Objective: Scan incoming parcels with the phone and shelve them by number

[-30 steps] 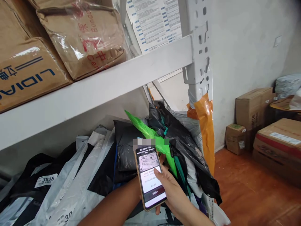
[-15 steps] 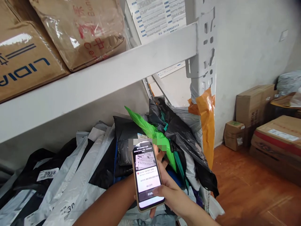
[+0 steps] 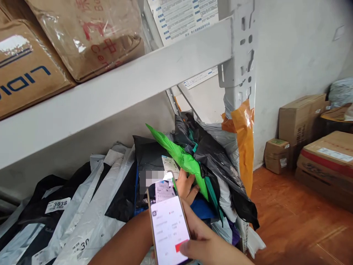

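My right hand (image 3: 200, 233) is closed around a phone (image 3: 168, 224), its thumb over a red button low on the lit screen. From the lower left, my left arm passes behind the phone. My left hand (image 3: 188, 186) shows above it with fingers apart, against the parcels beside a green bag (image 3: 179, 152). A black parcel (image 3: 150, 156) with a white label (image 3: 170, 166) lies just left of those fingers. The phone hides part of this parcel and of my left hand.
Grey and white bagged parcels (image 3: 91, 206) fill the lower shelf on the left. Above runs a white shelf beam (image 3: 124, 88) bearing cardboard boxes (image 3: 91, 33). An upright post (image 3: 242, 48) with orange wrap (image 3: 244, 143) stands right. More boxes (image 3: 328, 162) sit on the floor.
The phone has moved down and slightly left, uncovering the white label and more of my left hand. Its screen now shows a different page with a red button.
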Tool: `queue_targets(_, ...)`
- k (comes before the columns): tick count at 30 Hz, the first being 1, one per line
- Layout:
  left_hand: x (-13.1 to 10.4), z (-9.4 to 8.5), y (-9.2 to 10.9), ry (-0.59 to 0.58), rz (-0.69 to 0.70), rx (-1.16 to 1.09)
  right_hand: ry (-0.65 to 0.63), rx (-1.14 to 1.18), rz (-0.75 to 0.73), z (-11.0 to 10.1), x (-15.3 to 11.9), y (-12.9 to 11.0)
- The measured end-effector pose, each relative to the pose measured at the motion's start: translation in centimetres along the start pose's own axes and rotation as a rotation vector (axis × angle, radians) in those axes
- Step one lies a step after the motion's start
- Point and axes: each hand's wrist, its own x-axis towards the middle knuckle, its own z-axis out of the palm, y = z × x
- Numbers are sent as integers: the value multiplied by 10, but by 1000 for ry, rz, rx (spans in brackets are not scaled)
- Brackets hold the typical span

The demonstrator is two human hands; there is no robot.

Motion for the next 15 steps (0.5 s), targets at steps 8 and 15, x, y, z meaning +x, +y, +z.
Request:
queue_targets(8,1,-2,-18,-62,136,22,-14,-117,34,-31,22,77)
queue_targets(15,1,-1,-18,-53,139,39,-48,-156,40,-51,23,94)
